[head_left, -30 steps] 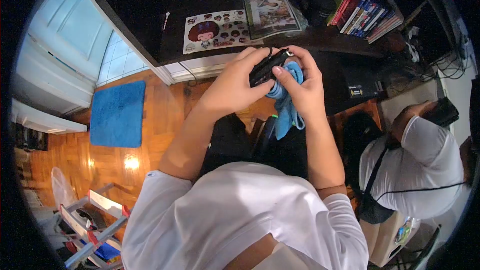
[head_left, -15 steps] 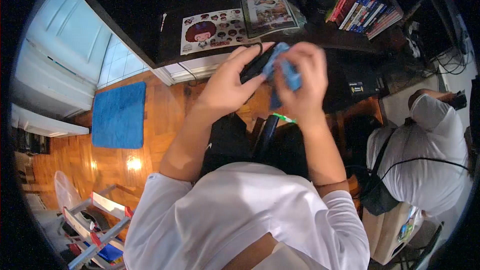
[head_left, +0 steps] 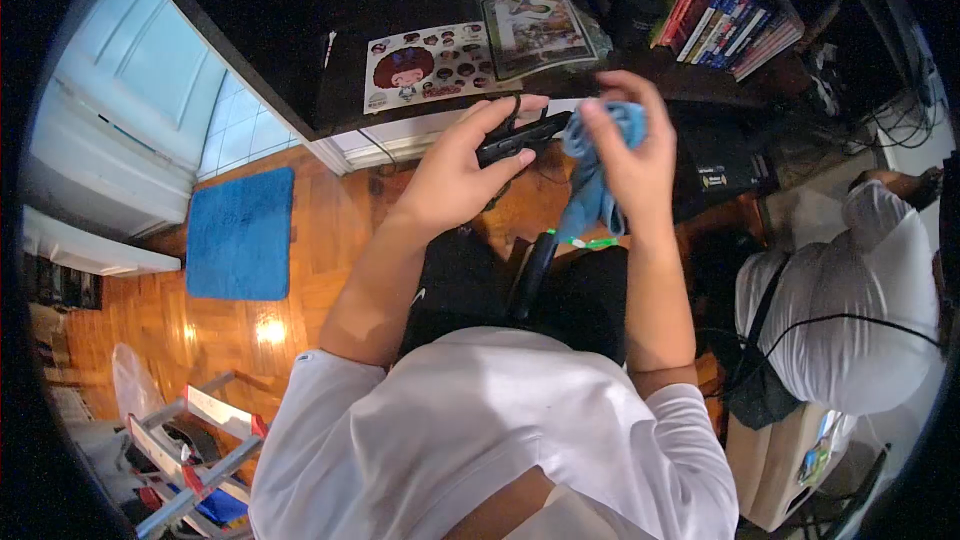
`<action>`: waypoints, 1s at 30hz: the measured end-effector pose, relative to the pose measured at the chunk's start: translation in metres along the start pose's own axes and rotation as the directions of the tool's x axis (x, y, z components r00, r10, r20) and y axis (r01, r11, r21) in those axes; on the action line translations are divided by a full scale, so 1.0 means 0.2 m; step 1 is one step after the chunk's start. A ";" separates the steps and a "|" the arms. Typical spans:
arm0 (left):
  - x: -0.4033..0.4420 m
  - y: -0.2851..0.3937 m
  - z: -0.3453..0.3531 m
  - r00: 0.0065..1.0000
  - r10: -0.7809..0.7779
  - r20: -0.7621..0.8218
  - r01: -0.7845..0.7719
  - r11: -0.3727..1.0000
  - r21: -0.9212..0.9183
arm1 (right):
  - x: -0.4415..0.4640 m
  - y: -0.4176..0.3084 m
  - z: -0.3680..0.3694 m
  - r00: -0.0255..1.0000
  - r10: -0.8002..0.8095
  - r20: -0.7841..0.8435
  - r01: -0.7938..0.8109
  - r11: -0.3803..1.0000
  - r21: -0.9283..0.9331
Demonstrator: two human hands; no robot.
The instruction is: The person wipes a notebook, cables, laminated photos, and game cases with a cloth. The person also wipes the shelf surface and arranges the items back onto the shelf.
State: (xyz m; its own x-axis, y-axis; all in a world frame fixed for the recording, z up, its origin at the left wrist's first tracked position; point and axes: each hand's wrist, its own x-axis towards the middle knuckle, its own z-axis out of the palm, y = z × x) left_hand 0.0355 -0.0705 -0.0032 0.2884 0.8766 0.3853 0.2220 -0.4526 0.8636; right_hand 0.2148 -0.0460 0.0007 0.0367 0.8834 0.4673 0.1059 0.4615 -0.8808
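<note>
Black device (head_left: pixel 513 143), and its long axis slants away from the left hand (head_left: pixel 455 170), curled round it, up towards the blue cloth (head_left: pixel 597 175)! Just right of the device, nearest its tip, the right hand (head_left: pixel 645 165) pinches that bunched cloth; tip contact, can't tell. Beyond the device, the dark desk (head_left: pixel 345 75) carries a sticker sheet (head_left: pixel 455 65); well left of it, a blue mat (head_left: pixel 240 240) on wooden floor (head_left: pixel 320 220).
</note>
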 end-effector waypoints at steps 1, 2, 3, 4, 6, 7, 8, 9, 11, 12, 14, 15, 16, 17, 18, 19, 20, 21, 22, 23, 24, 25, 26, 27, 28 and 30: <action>0.01 -0.01 0.01 0.999 0.037 0.004 -0.037 0.999 -0.004 | -0.02 0.02 0.02 0.996 -0.028 0.085 0.027 1.000 0.004; 0.01 -0.01 0.02 1.000 0.026 0.003 -0.026 1.000 -0.016 | -0.05 0.05 0.04 0.984 -0.054 0.167 0.054 0.999 0.008; 0.01 0.00 0.02 1.000 0.015 0.001 -0.015 1.000 -0.028 | -0.07 0.06 0.04 0.969 0.073 0.237 -0.094 0.992 0.081; 0.01 0.00 0.02 1.000 0.002 -0.005 -0.002 0.999 -0.040 | -0.09 0.04 0.05 0.966 0.110 0.232 -0.169 0.953 0.251; -0.01 0.03 0.01 0.996 -0.057 0.065 0.068 0.979 -0.190 | -0.11 0.07 0.04 0.957 0.163 0.241 -0.219 0.949 0.226; -0.02 0.04 0.00 0.991 -0.084 0.104 0.109 0.960 -0.259 | -0.12 0.07 0.03 0.961 0.156 0.227 -0.211 0.947 0.244; -0.02 0.04 0.00 0.989 -0.072 0.127 0.113 0.930 -0.349 | -0.11 0.07 0.02 0.966 0.148 0.211 -0.202 0.944 0.262; -0.03 0.04 -0.01 0.988 -0.056 0.147 0.116 0.892 -0.436 | -0.11 0.07 0.01 0.971 0.138 0.195 -0.190 0.941 0.279; -0.03 0.01 -0.03 0.980 -0.128 0.151 0.195 0.774 -0.602 | -0.08 0.03 -0.04 0.982 0.166 0.092 -0.185 0.943 0.277; -0.02 0.00 -0.05 0.970 -0.174 0.168 0.241 0.655 -0.716 | -0.07 0.02 -0.08 0.981 0.184 0.053 -0.192 0.940 0.283; 0.01 0.00 -0.09 0.943 -0.252 0.217 0.300 0.362 -0.883 | -0.04 0.05 -0.15 0.984 0.177 0.020 -0.173 0.924 0.341; 0.00 -0.03 -0.11 0.952 -0.183 0.243 0.294 0.340 -0.893 | -0.04 0.01 -0.18 0.981 0.184 0.060 -0.193 0.913 0.360; 0.00 -0.02 -0.11 0.959 -0.184 0.218 0.276 0.407 -0.871 | -0.03 0.01 -0.21 0.982 0.178 0.064 -0.189 0.927 0.323; 0.00 -0.02 -0.10 0.964 -0.181 0.193 0.257 0.472 -0.843 | -0.02 0.01 -0.23 0.983 0.163 0.081 -0.180 0.936 0.304; 0.00 -0.02 -0.10 0.969 -0.178 0.169 0.239 0.533 -0.812 | -0.01 0.00 -0.24 0.984 0.149 0.098 -0.171 0.944 0.283; 0.00 -0.01 -0.09 0.974 -0.177 0.139 0.216 0.556 -0.803 | 0.00 -0.03 -0.26 0.982 0.133 0.134 -0.166 0.946 0.280; 0.00 -0.01 -0.07 0.979 -0.175 0.109 0.192 0.578 -0.793 | 0.00 -0.04 -0.27 0.981 0.102 0.167 -0.145 0.952 0.269; 0.00 -0.01 -0.07 0.982 -0.171 0.078 0.167 0.600 -0.782 | 0.01 -0.05 -0.28 0.977 0.071 0.200 -0.123 0.958 0.259; 0.00 -0.01 -0.07 0.980 -0.190 0.054 0.162 0.615 -0.771 | 0.02 -0.06 -0.29 0.972 0.040 0.233 -0.100 0.963 0.251; 0.01 -0.02 -0.08 0.978 -0.209 0.030 0.158 0.631 -0.759 | 0.04 -0.09 -0.30 0.949 -0.016 0.314 -0.038 0.986 0.165; 0.01 -0.02 -0.08 0.974 -0.226 0.006 0.155 0.647 -0.747 | 0.05 -0.11 -0.30 0.935 0.024 0.355 -0.070 0.990 0.119; 0.01 -0.03 -0.08 0.975 -0.219 -0.018 0.139 0.674 -0.725 | 0.05 -0.12 -0.29 0.917 0.065 0.393 -0.101 0.992 0.072; 0.01 -0.04 -0.08 0.976 -0.212 -0.041 0.123 0.701 -0.702 | 0.06 -0.12 -0.27 0.897 0.108 0.429 -0.130 0.991 0.024; 0.01 -0.05 -0.08 0.977 -0.204 -0.064 0.108 0.727 -0.679 | 0.07 -0.13 -0.24 0.896 0.071 0.438 -0.086 0.996 0.015; 0.01 -0.04 -0.07 0.979 -0.195 -0.061 0.106 0.742 -0.662 | 0.08 -0.12 -0.22 0.880 0.082 0.468 -0.093 0.996 0.000; 0.00 -0.03 -0.06 0.983 -0.176 -0.057 0.102 0.772 -0.627 | 0.09 -0.11 -0.17 0.843 0.105 0.527 -0.104 0.994 -0.030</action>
State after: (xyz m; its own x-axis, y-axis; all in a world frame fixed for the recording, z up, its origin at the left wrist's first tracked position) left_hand 0.0224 -0.0654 -0.0036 0.1912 0.9505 0.2449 -0.3831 -0.1575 0.9102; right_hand 0.2470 -0.0424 0.0319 -0.4819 0.8363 0.2615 0.1315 0.3641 -0.9220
